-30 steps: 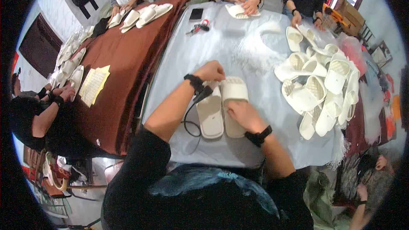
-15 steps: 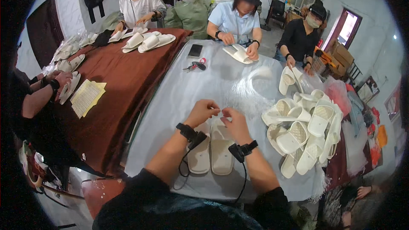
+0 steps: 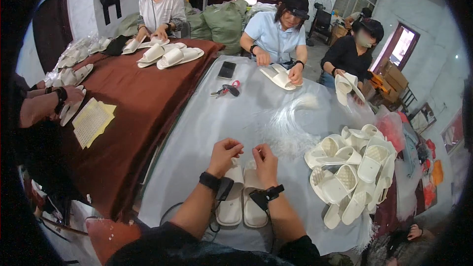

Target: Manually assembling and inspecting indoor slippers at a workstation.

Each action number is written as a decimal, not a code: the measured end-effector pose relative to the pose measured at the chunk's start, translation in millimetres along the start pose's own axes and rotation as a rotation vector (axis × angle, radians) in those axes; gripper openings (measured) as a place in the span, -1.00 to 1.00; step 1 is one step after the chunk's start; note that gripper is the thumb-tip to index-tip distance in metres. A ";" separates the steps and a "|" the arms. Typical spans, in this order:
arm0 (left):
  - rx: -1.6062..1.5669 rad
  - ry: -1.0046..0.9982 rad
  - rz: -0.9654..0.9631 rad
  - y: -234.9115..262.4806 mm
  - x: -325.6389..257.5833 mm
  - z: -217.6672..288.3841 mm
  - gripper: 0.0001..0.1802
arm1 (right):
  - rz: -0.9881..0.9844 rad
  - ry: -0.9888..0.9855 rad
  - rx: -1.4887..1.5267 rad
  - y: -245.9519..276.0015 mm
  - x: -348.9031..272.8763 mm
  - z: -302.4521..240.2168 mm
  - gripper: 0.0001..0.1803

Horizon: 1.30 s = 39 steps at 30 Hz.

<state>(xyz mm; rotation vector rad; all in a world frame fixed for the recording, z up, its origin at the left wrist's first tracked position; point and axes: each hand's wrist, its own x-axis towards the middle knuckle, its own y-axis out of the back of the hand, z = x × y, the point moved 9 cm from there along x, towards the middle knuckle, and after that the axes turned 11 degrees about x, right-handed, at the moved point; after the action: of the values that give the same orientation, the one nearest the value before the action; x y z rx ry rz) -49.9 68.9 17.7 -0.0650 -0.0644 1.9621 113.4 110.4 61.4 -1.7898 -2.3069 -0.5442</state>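
A pair of cream slippers (image 3: pixel 230 210) lies side by side on the grey-covered table in front of me, toes pointing away. Above their front straps, my left hand (image 3: pixel 225 156) is curled, thumb and fingertips pinched together. Facing it across a small gap is my right hand (image 3: pixel 265 163), also closed in a pinch. Whatever the fingertips hold, if anything, is too fine to make out. Both wrists wear black straps with small devices and cables. Beyond my hands a bundle of thin, clear-white strands (image 3: pixel 290 124) curves over the table.
To the right, cream slippers are heaped in a pile (image 3: pixel 340 182). A phone (image 3: pixel 226 70) and keys (image 3: pixel 227 89) lie at the far left of my table. Co-workers handle slippers across from me and at the brown-covered table (image 3: pixel 133 113), where paper sheets (image 3: pixel 93 123) lie.
My hands have drawn slightly apart and nearer to me. The co-worker in black has lifted a pair of slippers, and the one in light blue has raised their head. My view has shifted.
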 end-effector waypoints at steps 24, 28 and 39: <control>0.100 0.098 -0.253 -19.6 -8.8 -3.2 -0.84 | 0.026 -0.004 0.062 2.6 -5.8 -2.1 -0.82; 0.120 0.062 -0.302 -26.8 -10.2 0.3 -0.87 | -0.043 0.068 -0.003 1.2 -5.4 -4.8 -0.78; 0.116 0.089 -0.330 -28.8 -10.5 -2.1 -0.92 | -0.037 0.032 0.011 -0.3 -4.1 1.7 -0.74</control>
<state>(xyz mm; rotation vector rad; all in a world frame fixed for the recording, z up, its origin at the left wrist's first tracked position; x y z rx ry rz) -19.3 70.2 18.0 -0.0609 0.0922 1.6275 114.4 107.2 58.3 -1.7239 -2.3212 -0.5617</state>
